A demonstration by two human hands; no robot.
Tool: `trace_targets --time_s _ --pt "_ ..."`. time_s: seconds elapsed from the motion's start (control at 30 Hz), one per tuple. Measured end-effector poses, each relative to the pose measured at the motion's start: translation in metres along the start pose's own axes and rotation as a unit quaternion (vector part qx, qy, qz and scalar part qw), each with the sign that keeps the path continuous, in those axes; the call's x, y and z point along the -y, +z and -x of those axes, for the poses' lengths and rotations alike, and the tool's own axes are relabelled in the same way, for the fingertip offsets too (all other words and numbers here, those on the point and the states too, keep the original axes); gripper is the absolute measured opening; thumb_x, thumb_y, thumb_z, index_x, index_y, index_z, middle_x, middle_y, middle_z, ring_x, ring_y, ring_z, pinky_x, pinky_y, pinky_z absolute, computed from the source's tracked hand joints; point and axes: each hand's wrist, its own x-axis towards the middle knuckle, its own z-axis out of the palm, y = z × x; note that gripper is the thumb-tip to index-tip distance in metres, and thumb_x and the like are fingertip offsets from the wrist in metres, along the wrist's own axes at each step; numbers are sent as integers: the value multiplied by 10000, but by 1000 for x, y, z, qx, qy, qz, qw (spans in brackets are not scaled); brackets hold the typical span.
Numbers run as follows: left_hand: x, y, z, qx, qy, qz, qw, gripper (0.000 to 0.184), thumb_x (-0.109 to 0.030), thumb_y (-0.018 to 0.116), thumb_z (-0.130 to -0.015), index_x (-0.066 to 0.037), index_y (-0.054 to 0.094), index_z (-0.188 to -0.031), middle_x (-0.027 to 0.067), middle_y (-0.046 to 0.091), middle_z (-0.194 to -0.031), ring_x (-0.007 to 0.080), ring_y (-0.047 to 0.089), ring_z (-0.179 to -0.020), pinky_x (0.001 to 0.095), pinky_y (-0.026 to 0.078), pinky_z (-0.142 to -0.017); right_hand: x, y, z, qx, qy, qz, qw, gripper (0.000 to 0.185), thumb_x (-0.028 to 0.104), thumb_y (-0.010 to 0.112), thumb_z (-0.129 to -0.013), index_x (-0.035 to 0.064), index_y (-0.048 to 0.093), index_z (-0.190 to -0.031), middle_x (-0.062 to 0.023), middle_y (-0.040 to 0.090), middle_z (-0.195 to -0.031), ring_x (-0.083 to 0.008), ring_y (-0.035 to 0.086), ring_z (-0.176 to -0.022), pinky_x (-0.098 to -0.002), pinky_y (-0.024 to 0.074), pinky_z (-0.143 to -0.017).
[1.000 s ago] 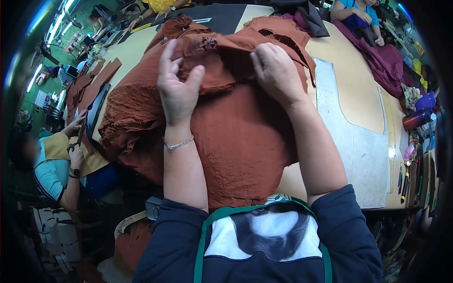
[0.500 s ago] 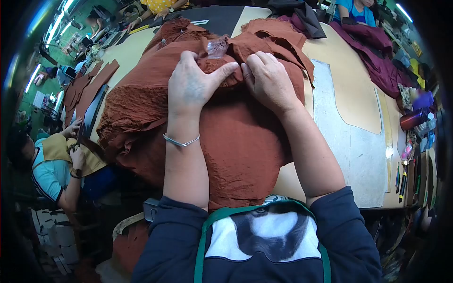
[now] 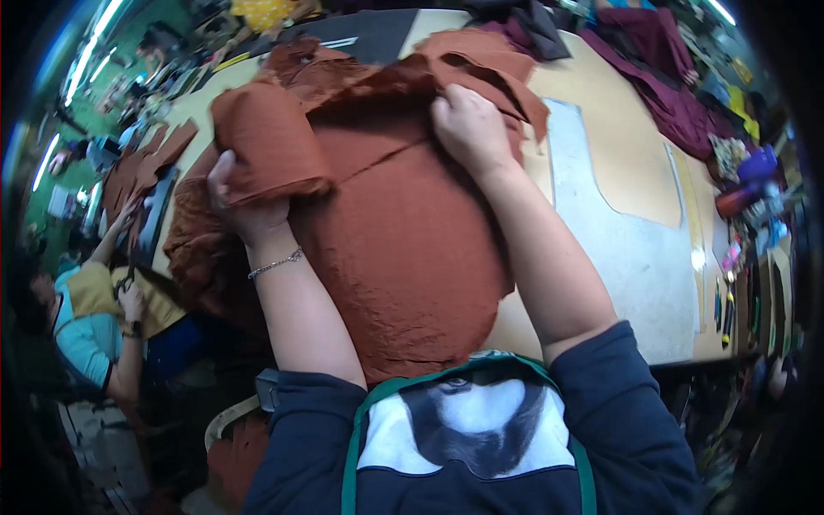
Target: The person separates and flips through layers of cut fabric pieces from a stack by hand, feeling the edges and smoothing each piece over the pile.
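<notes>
A large heap of rust-brown fabric (image 3: pixel 412 249) covers the middle of the table and hangs over its near edge. My left hand (image 3: pixel 247 202) is wrapped round a folded part of this fabric at the left, with the cloth draped over the palm and hiding several fingers. My right hand (image 3: pixel 470 129) pinches the fabric's upper edge on the right, its fingers closed. Between the two hands the cloth forms a raised, dark fold. Frayed edges show at the back of the heap and at its left side.
A pale grey flat template (image 3: pixel 622 257) lies at the right, with pens (image 3: pixel 728 319) beyond it. Purple cloth (image 3: pixel 644 77) is at the back right. A co-worker at the left (image 3: pixel 94 322) holds scissors (image 3: pixel 126 280). A person in yellow (image 3: pixel 262 13) is at the back.
My left hand has moved left and down, turning over with a fold of the fabric. My right hand keeps its grip. The view has shifted slightly. The small clear or shiny piece is out of sight.
</notes>
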Motion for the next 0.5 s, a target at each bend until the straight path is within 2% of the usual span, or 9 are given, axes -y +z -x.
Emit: trace_targets --time_s 0.03,0.07,0.13,0.17,0.23,0.27,0.37,0.4,0.5 --pt "17 -22 -2 25 172 -304 937 248 -165 502 -829 24 564 -978 98 547 -1069 180 551 -917 313 442 -846 3 -1 -1 -29 10 -24 999 211 197 555 -774 14 482 -698 -169 541 -709 -327 549 -695 -427 458 -642" --pt "25 -4 -1 58 114 -391 911 239 -157 509 -827 28 568 -966 92 561 -1028 171 554 -893 297 438 -841 8 -3 -5 -58 19 -43 997 243 223 589 -759 17 479 -691 -166 532 -715 -325 541 -692 -424 452 -634" --pt "24 52 9 136 6 -548 825 221 -142 523 -822 36 575 -942 81 588 -944 154 560 -843 267 430 -829 27 -24 -12 -147 -44 -80 985 295 265 641 -727 26 473 -681 -161 516 -730 -320 516 -674 -410 432 -620" --pt "24 56 10 129 36 -585 800 223 -121 538 -813 64 578 -932 69 599 -867 134 560 -818 242 423 -812 39 -29 -15 -158 -52 -146 975 365 308 698 -697 34 464 -639 -129 460 -608 -301 447 -590 -397 398 -571" --pt "22 37 7 79 55 -541 835 259 -122 503 -838 72 549 -1004 75 592 -897 144 559 -872 259 424 -821 61 -28 -11 -38 -59 -207 976 377 344 699 -678 25 502 -643 -149 520 -648 -321 514 -631 -402 421 -589" --pt "17 23 4 88 39 -521 848 247 -141 498 -853 43 538 -1012 56 583 -877 121 560 -825 236 431 -767 66 -21 -10 51 -61 -192 978 411 384 704 -668 13 526 -663 -167 562 -712 -337 547 -681 -394 442 -620" --pt "11 3 2 89 15 -449 889 238 -205 478 -891 -13 530 -1023 40 568 -857 91 557 -761 210 440 -680 76 -10 -4 139 10 -310 940 393 364 712 -675 6 552 -692 -163 583 -707 -295 575 -668 -354 458 -625" --pt "18 27 13 54 16 -399 915 296 -216 474 -897 9 510 -1086 68 565 -932 110 556 -819 223 434 -719 76 -9 -5 168 35 -362 916 376 348 708 -686 4 558 -702 -162 587 -700 -282 581 -663 -344 460 -623" --pt "11 17 8 97 -41 -446 889 408 -272 503 -884 43 472 -1142 95 548 -1013 146 544 -901 249 410 -793 71 0 -1 187 68 -469 860 304 284 692 -714 5 572 -716 -146 586 -664 -245 587 -642 -326 459 -605"
